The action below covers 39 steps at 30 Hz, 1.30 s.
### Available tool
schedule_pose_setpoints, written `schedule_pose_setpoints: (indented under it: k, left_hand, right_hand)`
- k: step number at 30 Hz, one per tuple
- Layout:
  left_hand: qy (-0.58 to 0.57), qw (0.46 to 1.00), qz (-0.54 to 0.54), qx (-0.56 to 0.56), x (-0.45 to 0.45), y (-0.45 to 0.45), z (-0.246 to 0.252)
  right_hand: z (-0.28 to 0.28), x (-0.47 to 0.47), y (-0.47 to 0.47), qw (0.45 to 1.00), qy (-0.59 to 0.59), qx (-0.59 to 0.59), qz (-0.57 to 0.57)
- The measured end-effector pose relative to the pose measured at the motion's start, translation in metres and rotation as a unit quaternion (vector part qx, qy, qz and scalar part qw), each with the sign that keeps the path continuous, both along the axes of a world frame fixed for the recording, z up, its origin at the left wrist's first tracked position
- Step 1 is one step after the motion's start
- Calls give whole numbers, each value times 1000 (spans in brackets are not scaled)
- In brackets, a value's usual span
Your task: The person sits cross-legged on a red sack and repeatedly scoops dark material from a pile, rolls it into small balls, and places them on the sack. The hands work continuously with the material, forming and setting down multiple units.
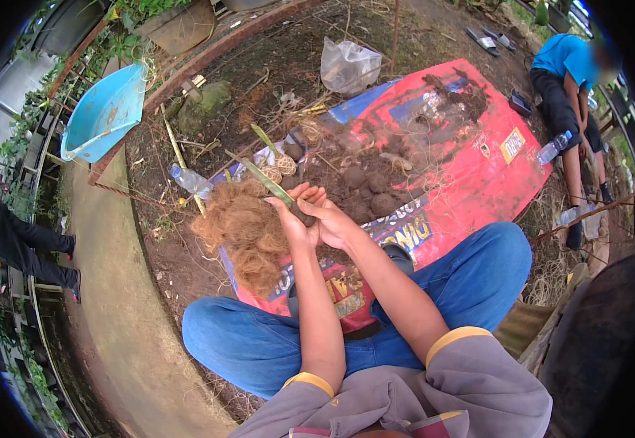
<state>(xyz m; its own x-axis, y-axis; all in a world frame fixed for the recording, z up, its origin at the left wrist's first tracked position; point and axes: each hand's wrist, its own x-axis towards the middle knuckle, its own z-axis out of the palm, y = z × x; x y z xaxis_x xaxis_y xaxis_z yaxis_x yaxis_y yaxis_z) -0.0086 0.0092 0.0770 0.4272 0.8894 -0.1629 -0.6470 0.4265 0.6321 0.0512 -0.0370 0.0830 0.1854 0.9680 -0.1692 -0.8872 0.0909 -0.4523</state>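
Cupped close together, my left hand [298,219] and my right hand [333,219] hold a dark ball of soil [304,214] with a long green leaf cutting [267,178] standing out of it. A heap of brown coconut fibre [241,230] lies just left of my hands. Beyond them are string-wrapped balls [284,164] and another green cutting [264,138]. Several dark soil balls [383,204] rest to the right on a soil-strewn red banner sheet [460,180].
A plastic bottle [190,180] and a light blue plastic container [104,115] are at the left. A clear plastic bag [348,65] lies beyond the sheet. One person [564,87] sits at the right; another person [22,235] stands at the far left. Loose string [440,183] trails over the sheet.
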Motion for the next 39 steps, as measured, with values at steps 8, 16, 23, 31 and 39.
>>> schedule_pose_setpoints:
  k: [8, 16, 23, 31, 39]
  left_hand:
    - [83, 986, -24, 142, -1, 14, -16]
    - [-54, 993, 76, -69, -11, 15, -11]
    - [-128, 990, 8, -65, 2, 6, 19]
    - [-201, 977, 31, -60, -4, 11, 7]
    - [-240, 970, -20, -41, -12, 19, 11]
  right_hand:
    - [-3, -5, 8, 993, -56, -70, -73]
    - [13, 15, 1, 963, -266, -13, 52]
    - [12, 21, 9, 915, -400, 30, -28]
    - [15, 10, 4, 938, -346, 6, -10]
    - [10, 5, 6, 925, -377, 18, 33]
